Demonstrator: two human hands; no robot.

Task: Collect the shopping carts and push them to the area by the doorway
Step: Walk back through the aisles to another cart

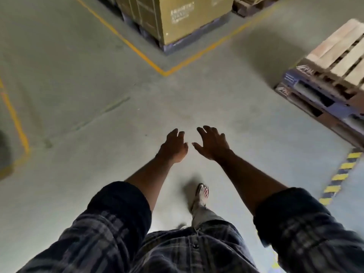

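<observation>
Beyond the yellow line corner [164, 72] sit stacked cartons [177, 20]. On the corner's near side my left hand [173, 147] hangs over bare floor, fingers loose and spread, holding nothing. Just right of it my right hand [212, 144] is fanned out and empty too, thumbs nearly meeting. Well right of the corner lies a pile of pallets [325, 79]. Where the shopping carts are, I cannot tell.

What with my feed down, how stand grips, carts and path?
Left grip and right grip open, empty. No cart in view. Pallet stack at right, boxed pallet ahead.
</observation>
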